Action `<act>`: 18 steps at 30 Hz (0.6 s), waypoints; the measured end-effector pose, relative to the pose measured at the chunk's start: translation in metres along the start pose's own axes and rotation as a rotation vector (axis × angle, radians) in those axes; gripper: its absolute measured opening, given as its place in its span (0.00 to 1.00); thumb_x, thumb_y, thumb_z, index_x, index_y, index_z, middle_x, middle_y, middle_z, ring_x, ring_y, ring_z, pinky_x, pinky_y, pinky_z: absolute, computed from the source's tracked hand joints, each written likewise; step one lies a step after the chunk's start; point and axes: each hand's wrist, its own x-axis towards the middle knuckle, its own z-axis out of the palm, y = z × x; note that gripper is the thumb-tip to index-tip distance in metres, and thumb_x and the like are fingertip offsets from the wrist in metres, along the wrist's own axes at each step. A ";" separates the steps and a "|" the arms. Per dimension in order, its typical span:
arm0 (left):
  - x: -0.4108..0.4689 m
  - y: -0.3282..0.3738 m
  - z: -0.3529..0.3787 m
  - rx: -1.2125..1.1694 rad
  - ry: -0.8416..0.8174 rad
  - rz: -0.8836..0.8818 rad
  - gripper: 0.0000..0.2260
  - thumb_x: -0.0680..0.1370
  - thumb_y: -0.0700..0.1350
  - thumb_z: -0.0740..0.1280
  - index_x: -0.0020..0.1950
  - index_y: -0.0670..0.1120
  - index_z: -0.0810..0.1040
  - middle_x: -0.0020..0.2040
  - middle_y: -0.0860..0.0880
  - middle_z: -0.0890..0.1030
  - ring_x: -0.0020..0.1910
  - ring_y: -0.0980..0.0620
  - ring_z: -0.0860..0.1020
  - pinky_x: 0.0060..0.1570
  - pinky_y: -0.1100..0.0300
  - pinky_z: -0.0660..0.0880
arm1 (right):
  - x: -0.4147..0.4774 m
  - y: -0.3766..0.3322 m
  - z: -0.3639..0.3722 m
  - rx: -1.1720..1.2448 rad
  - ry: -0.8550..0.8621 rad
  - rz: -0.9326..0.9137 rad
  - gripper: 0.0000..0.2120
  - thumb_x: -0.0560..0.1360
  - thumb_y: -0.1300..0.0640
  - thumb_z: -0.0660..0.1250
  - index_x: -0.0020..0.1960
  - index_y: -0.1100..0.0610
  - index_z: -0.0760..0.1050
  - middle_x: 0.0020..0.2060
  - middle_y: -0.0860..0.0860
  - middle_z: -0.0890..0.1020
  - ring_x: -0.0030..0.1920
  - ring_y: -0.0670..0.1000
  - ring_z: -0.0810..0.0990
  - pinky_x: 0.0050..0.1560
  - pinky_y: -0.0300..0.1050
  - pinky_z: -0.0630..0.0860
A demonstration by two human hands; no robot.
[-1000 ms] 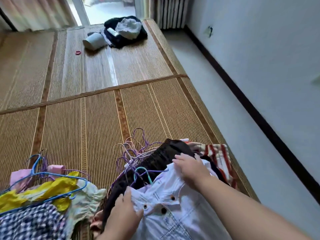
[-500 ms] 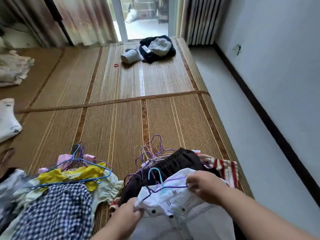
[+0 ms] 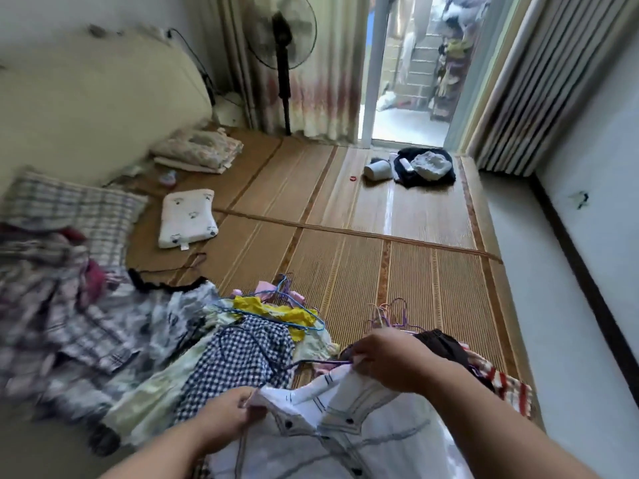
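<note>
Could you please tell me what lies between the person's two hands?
In the head view, the white shirt stretches between the left hand and right hand, both gripping its collar.

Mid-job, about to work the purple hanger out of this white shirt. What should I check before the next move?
1. Left hand grips the white shirt at its top edge: ok.
2. Right hand pinches the shirt's other side: ok.
3. Purple hanger free of the shirt: cannot tell; only thin wire shows beside the right hand.
4. Top buttons undone: cannot tell.
5. Bare woven mat ahead for laying the shirt down: ok.
</note>
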 end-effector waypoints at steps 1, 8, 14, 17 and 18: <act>-0.018 -0.011 -0.017 -0.019 0.054 -0.009 0.04 0.77 0.52 0.67 0.43 0.56 0.80 0.40 0.61 0.82 0.41 0.70 0.76 0.45 0.70 0.71 | 0.010 -0.024 -0.004 -0.022 0.026 -0.023 0.09 0.72 0.53 0.62 0.50 0.51 0.78 0.44 0.51 0.82 0.45 0.55 0.78 0.43 0.43 0.74; -0.158 -0.098 -0.153 -0.110 0.453 0.027 0.10 0.74 0.62 0.62 0.44 0.61 0.80 0.40 0.60 0.82 0.39 0.70 0.76 0.38 0.73 0.69 | 0.082 -0.208 -0.012 0.041 0.176 -0.142 0.05 0.72 0.51 0.64 0.46 0.48 0.77 0.36 0.49 0.79 0.38 0.52 0.76 0.40 0.43 0.71; -0.282 -0.177 -0.250 -0.111 0.831 -0.039 0.14 0.72 0.66 0.63 0.41 0.58 0.80 0.40 0.59 0.83 0.41 0.62 0.79 0.44 0.59 0.72 | 0.128 -0.369 0.003 0.176 0.224 -0.339 0.04 0.71 0.52 0.68 0.46 0.49 0.80 0.36 0.45 0.81 0.39 0.46 0.78 0.36 0.35 0.69; -0.328 -0.204 -0.290 -0.081 0.991 -0.071 0.14 0.73 0.63 0.64 0.41 0.54 0.80 0.37 0.53 0.83 0.37 0.62 0.78 0.41 0.59 0.71 | 0.150 -0.434 0.011 0.280 0.221 -0.412 0.02 0.71 0.52 0.70 0.43 0.49 0.80 0.30 0.39 0.78 0.35 0.35 0.76 0.34 0.25 0.67; -0.339 -0.211 -0.301 -0.057 1.034 -0.079 0.13 0.74 0.61 0.64 0.40 0.54 0.80 0.36 0.52 0.82 0.36 0.64 0.77 0.38 0.63 0.70 | 0.159 -0.451 0.013 0.306 0.212 -0.419 0.01 0.71 0.52 0.71 0.43 0.47 0.80 0.29 0.37 0.77 0.35 0.31 0.75 0.34 0.24 0.67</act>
